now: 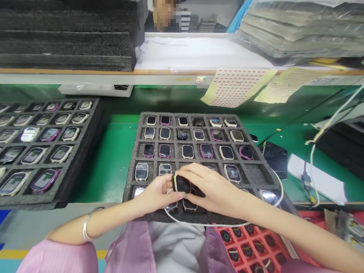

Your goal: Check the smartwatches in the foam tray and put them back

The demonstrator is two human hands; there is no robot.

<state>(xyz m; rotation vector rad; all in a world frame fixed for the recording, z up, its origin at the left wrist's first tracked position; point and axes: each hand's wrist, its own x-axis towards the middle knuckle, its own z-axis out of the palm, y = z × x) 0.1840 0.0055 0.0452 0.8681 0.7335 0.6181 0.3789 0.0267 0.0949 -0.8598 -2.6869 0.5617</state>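
Both my hands are closed around one smartwatch case with a dark screen and a pale frame, held above the front of a black foam tray. My left hand grips its left side, thumb along the lower edge. From the right, my right hand pinches it with fingers over the top. A white cable loops from near my left fingers along the tray's front; its end is hidden by my hands. Strapless watch cases, such as a purple one, lie in most compartments around my hands.
A second foam tray of watch cases stands at the left. Below right is a red tray of round parts. Black foam sheets are stacked on the shelf above. Cables hang at the right. A person is beyond the shelf.
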